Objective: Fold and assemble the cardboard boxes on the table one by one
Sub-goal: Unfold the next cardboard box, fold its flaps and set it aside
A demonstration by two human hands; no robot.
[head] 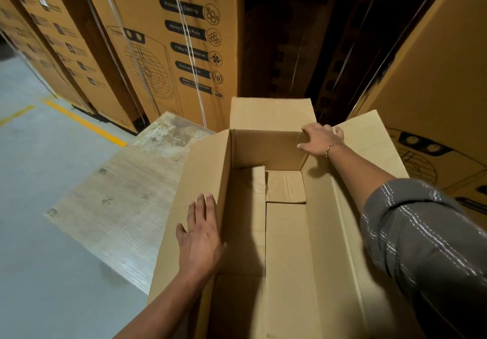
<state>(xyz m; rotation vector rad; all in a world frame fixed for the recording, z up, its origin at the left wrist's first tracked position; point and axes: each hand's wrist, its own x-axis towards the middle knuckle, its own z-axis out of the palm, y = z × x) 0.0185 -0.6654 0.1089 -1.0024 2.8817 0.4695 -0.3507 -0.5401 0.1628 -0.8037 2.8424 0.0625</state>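
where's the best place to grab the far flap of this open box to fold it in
Probably the far flap's free top edge, taken from above with fingers over it. It stands upright behind the box opening, hinged at the rim crease, so the top edge gives most leverage. The right hand already grips that far corner; the left hand lies flat on the left flap.

A plain brown cardboard box [287,233] is standing upright and open-topped on the pale wood-grain table [118,201], taking up its right part. Its top flaps are sticking out: the far one is rising upright, the left and right ones are leaning outward. Inside, the bottom flaps are lying folded down and overlapping, a small creased end flap at the far end sitting against the longer panels.
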